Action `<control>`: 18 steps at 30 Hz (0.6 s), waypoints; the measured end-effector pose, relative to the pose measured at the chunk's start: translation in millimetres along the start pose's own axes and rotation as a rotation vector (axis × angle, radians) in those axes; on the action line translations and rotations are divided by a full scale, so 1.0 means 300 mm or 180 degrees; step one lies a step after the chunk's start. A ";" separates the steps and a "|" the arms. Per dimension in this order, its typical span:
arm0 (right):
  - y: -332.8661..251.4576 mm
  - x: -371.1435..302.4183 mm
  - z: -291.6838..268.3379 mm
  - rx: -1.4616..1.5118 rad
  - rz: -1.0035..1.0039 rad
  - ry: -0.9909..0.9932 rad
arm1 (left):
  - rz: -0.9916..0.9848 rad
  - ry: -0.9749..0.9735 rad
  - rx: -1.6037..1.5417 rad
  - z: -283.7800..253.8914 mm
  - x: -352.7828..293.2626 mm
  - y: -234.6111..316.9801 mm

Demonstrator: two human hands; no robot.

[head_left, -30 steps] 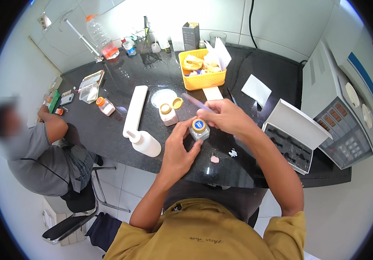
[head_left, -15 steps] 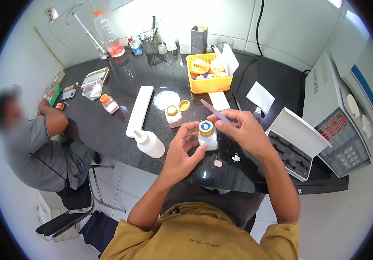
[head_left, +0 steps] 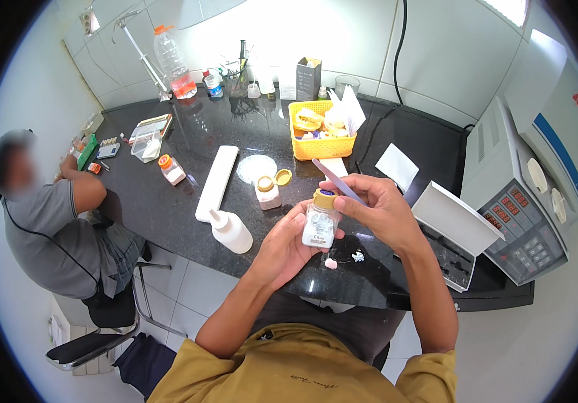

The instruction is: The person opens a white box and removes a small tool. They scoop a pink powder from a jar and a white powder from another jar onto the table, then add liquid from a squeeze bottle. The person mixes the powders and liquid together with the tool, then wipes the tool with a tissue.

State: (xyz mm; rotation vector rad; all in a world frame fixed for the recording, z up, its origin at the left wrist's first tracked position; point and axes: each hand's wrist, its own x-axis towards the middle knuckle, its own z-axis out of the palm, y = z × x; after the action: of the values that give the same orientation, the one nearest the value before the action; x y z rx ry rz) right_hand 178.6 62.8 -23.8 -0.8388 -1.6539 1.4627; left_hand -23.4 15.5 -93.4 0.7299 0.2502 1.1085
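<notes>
My left hand (head_left: pixel 289 243) holds a small clear jar (head_left: pixel 320 225) with a white label, upright above the front of the black counter (head_left: pixel 168 201). My right hand (head_left: pixel 381 209) grips the jar's yellow lid (head_left: pixel 324 199) with its fingertips and also carries a thin flat spatula (head_left: pixel 338 181) that points up and to the left. Just below the jar, a small pink lump (head_left: pixel 331 263) and a few white bits (head_left: pixel 358 256) lie on the counter.
Left of my hands stand a white squeeze bottle (head_left: pixel 230 230), a long white block (head_left: pixel 217 182) and an open jar (head_left: pixel 267 193) with its yellow lid (head_left: pixel 283 177) beside it. A yellow basket (head_left: pixel 320 148) sits behind. An open white box (head_left: pixel 455 232) and a grey machine (head_left: pixel 531 201) stand right. A seated person (head_left: pixel 54 215) works at far left.
The view has shifted so the jar and both hands sit lower and nearer the counter's front. My right hand has stayed on the lid; the spatula stays in its fingers.
</notes>
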 end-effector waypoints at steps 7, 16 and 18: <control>-0.030 -0.007 0.016 0.0030 0.0078 0.0109 | -0.0289 -0.0051 -0.0368 -0.004 0.006 -0.012; -0.033 0.008 0.010 -0.0451 -0.0141 0.0403 | -0.0180 0.0385 0.0148 0.047 0.009 -0.014; -0.033 0.003 0.014 -0.0402 -0.0165 0.0347 | -0.0125 0.0374 -0.0008 0.023 0.004 -0.025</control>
State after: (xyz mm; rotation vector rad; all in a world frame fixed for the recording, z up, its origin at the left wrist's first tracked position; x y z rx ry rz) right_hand 174.5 60.3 -14.1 -0.9215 -1.6865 1.2655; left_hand -13.8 11.8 -92.9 0.6558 0.3612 1.1156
